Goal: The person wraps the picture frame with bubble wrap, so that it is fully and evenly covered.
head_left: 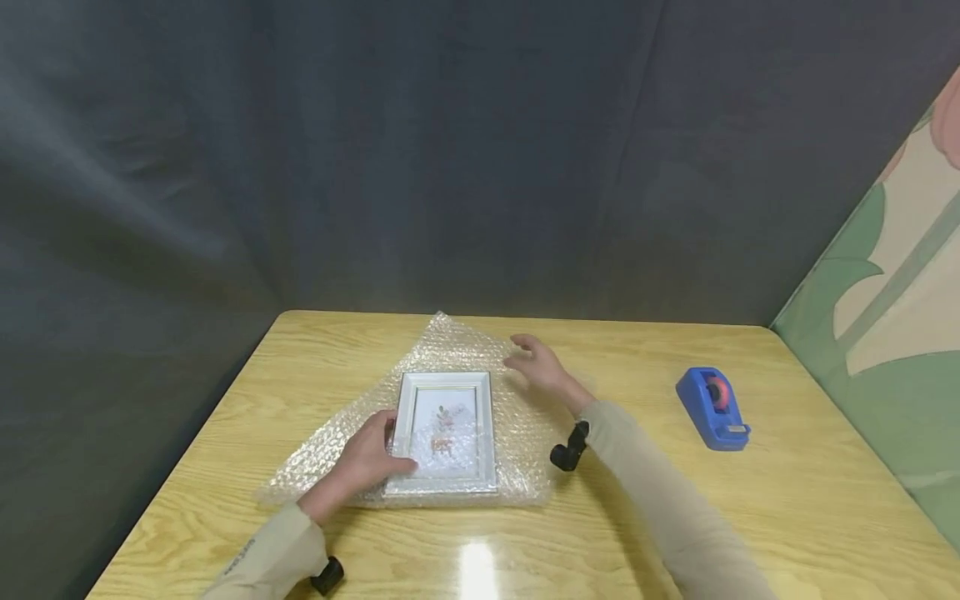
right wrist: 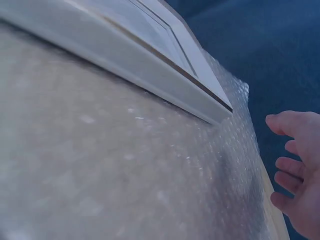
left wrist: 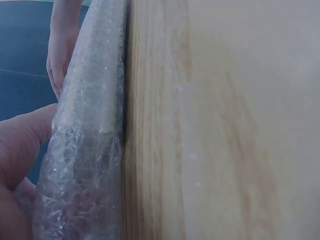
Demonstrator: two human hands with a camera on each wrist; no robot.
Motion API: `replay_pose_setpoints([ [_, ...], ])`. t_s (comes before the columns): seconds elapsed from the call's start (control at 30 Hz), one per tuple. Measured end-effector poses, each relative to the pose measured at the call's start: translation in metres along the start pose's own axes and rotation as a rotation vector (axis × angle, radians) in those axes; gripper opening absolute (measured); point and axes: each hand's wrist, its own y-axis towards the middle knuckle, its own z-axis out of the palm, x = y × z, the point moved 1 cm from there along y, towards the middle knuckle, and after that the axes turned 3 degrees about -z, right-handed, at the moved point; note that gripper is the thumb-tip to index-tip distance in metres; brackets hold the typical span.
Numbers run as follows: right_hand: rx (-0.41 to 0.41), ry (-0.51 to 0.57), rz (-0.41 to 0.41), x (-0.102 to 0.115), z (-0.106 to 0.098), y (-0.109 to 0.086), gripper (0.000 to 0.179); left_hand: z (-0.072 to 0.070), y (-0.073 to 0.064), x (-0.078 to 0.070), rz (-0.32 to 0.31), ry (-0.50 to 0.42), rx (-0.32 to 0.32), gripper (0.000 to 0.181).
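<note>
A white picture frame [head_left: 486, 433] lies face up on a sheet of bubble wrap [head_left: 450, 346], with a small print of reddish figures inside it. Clear wrap folds up over its near edge, as the bubble wrap [left wrist: 82, 145] in the left wrist view also shows. My left hand [head_left: 367, 457] holds the frame's left side, thumb across the lower left of its front and fingers along the edge. Past the frame's upper right corner, my right hand [head_left: 542, 367] hovers over the wrap with bent, spread fingers and nothing between them.
A blue tape dispenser [head_left: 708, 408] with a reddish roll stands on the right of the wooden table [head_left: 615, 350]. Dark curtain [head_left: 480, 158] hangs behind and at the left. A panel with painted leaves and flowers [head_left: 900, 333] borders the right side.
</note>
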Motion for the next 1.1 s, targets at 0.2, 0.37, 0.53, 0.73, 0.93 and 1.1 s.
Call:
replay_pose_setpoints([
  [0.2, 0.029, -0.004, 0.004, -0.008, 0.002, 0.018, 0.058, 0.000, 0.001, 0.000, 0.006, 0.001, -0.002, 0.083],
  [0.37, 0.043, -0.123, 0.006, -0.011, 0.002, 0.024, 0.062, 0.001, 0.003, -0.002, 0.017, 0.000, -0.008, 0.082],
  [0.53, 0.064, -0.205, -0.023, -0.010, 0.005, 0.026, 0.064, 0.001, 0.005, -0.002, 0.008, 0.001, -0.004, 0.083],
  [0.73, 0.036, -0.248, -0.066, -0.008, 0.011, 0.028, 0.060, 0.000, 0.005, -0.004, 0.009, 0.015, 0.000, 0.083],
  [0.93, -0.045, -0.182, -0.081, 0.001, 0.013, 0.032, 0.054, -0.001, 0.003, -0.004, 0.001, 0.019, 0.000, 0.084],
  [1.1, -0.077, -0.194, -0.133, 0.012, 0.013, 0.035, 0.048, -0.002, 0.001, -0.003, -0.010, 0.031, 0.008, 0.086],
])
